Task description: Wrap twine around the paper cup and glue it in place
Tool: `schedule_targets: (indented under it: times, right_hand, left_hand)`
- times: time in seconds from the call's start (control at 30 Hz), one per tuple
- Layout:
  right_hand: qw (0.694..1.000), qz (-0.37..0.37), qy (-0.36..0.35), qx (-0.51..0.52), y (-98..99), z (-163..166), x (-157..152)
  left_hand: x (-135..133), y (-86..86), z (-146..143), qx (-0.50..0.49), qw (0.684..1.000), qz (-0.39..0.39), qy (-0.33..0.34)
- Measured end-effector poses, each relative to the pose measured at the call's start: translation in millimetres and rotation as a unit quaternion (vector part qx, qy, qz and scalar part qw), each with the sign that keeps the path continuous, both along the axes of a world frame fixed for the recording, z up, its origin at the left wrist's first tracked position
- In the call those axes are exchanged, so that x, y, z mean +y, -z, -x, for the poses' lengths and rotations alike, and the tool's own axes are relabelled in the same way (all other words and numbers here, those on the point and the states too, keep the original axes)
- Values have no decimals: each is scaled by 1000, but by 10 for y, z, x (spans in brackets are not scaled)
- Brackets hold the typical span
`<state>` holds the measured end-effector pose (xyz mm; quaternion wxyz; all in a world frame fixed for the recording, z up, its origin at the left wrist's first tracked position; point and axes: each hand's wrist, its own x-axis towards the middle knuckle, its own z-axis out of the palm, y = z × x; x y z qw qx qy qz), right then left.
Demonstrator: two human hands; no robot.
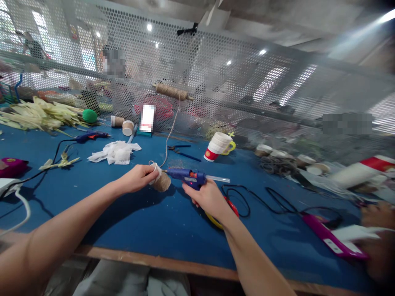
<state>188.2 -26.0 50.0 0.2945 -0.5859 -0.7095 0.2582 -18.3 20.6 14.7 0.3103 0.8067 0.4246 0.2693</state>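
My left hand (142, 177) is closed on a small paper cup (161, 182) wrapped in brown twine, with a white rim, held tilted above the table. In my right hand (210, 197) is a blue hot glue gun (187, 176); a clear glue stick (219, 179) juts from its back and a small red light glows on its side. Its nozzle points left and meets or nearly meets the cup's rim; I cannot tell which. From the cup a strand of twine (169, 139) runs up to a twine spool (171, 91) on the mesh panel.
The blue table (129, 226) holds a stack of paper cups (218, 146), pliers (185, 153), white tissue (116, 152) and another glue gun (92, 136). Pale husks (40, 115) lie at the back left. A purple power strip (333, 238) and cord lie right, near another person's hand (378, 218).
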Motion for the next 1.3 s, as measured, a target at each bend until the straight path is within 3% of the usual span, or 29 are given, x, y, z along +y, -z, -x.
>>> schedule_targets:
  times: [0.57,0.77,0.97,1.1,1.3]
  right_hand:
    - [1000,-15,5,-13,9,-9,-30]
    - [998,43,30,37,36,-43,65]
    - [976,58,57,204,30,-270,411]
    - [975,49,171,129,142,-461,784]
    - [971,80,224,34,391,-566,1101]
  left_hand:
    - [0,-2,-7,-19,1000,15,11]
    - [-12,2,-20,-4,1000,-15,7]
    - [-83,-37,-75,-6,1000,-28,-8]
    - [-96,-47,-88,4,999,-41,-14]
    - [-98,-48,-92,7,998,-63,-7]
